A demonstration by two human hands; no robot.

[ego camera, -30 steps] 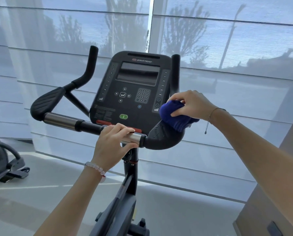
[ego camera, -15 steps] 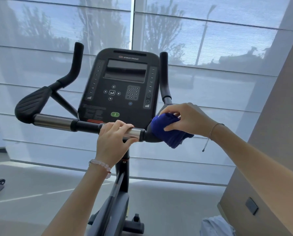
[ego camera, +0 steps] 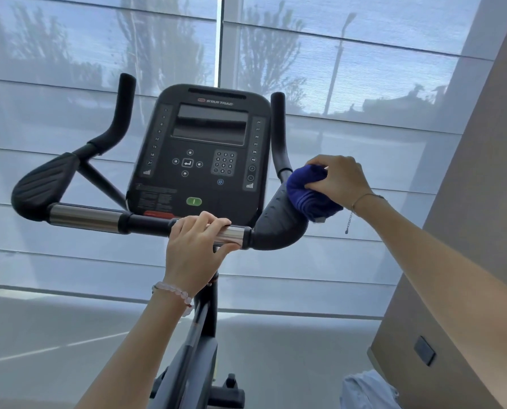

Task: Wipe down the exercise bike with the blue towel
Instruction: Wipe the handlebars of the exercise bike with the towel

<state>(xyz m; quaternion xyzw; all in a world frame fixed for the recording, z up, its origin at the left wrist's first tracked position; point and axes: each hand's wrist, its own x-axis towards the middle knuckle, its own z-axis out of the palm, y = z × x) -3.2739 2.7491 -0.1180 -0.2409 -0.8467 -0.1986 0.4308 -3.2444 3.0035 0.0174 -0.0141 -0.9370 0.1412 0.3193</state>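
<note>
towel: blue towel (ego camera: pixel 308 193) soft, light, bunching; right hand (ego camera: pixel 342 180) is gripping the wad
brace: left hand (ego camera: pixel 197 246) is wrapping the handlebar (ego camera: pixel 84 216)

Pale beaded bracelet (ego camera: pixel 174 294) on left wrist, thin chain bracelet (ego camera: pixel 363 199) on right
</note>
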